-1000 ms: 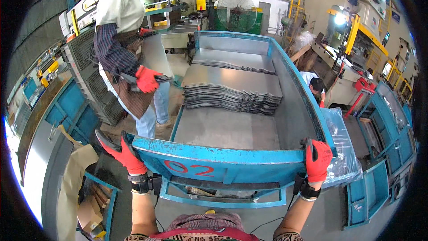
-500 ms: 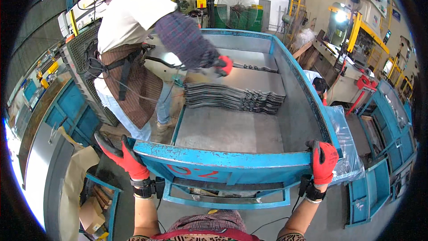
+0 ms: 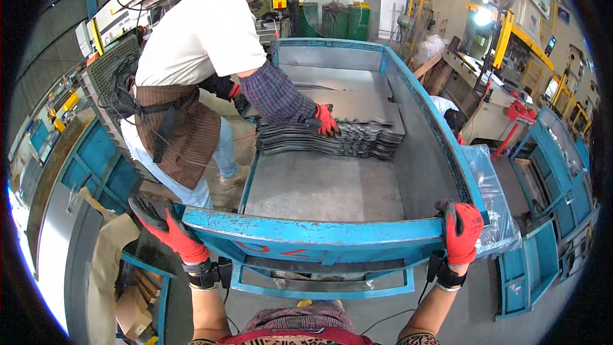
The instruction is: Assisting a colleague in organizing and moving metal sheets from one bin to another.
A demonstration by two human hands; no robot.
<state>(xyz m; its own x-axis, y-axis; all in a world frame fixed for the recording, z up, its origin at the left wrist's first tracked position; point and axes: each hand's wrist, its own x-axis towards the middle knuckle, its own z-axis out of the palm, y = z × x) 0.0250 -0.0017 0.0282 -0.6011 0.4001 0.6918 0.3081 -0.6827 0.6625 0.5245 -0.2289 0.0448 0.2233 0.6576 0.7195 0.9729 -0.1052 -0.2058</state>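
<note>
A large blue metal bin (image 3: 319, 231) with worn paint stands in front of me. My right hand (image 3: 463, 233), in a red and black glove, is closed over the rim at its near right corner. At the near left corner, my gloved left hand (image 3: 171, 233) rests against the bin with fingers and thumb spread. Inside the bin lies a stack of thin, wavy-edged metal sheets (image 3: 332, 142). A co-worker's red-gloved hand (image 3: 327, 120) touches the front edge of that stack, well away from my hands.
The co-worker (image 3: 198, 38) leans over the bin's left side. Another person (image 3: 450, 115) is bent down beyond its right wall. Plastic wrapping (image 3: 491, 198) and blue metal frames (image 3: 527, 275) lie at right. A cardboard box (image 3: 133, 310) sits at lower left.
The co-worker's gloved hand has come down from above the sheets to the stack's front edge, and their torso has shifted. My hands keep their places at the bin's corners.
</note>
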